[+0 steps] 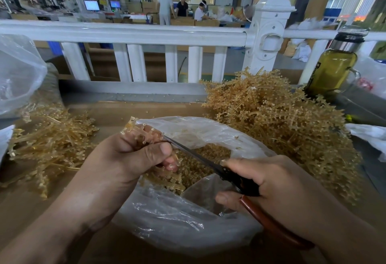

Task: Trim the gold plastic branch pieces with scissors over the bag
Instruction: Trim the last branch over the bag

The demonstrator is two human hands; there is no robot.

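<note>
Gripping a knobby gold plastic branch piece (144, 136) in curled fingers, the left hand (129, 159) holds it above the crinkled clear bag (167, 217). At four o'clock, the right hand (277, 180) clasps the scissors (240, 182), thin blades touching the branch. A spiky heap (282, 121) lies at two o'clock.

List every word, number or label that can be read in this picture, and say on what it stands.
No text here can be read.
Bottle: a dark label on its side, too blurred to read.
Plastic bag at far right: red print, too blurred to read.
Two screens far behind: too small to read.
</note>
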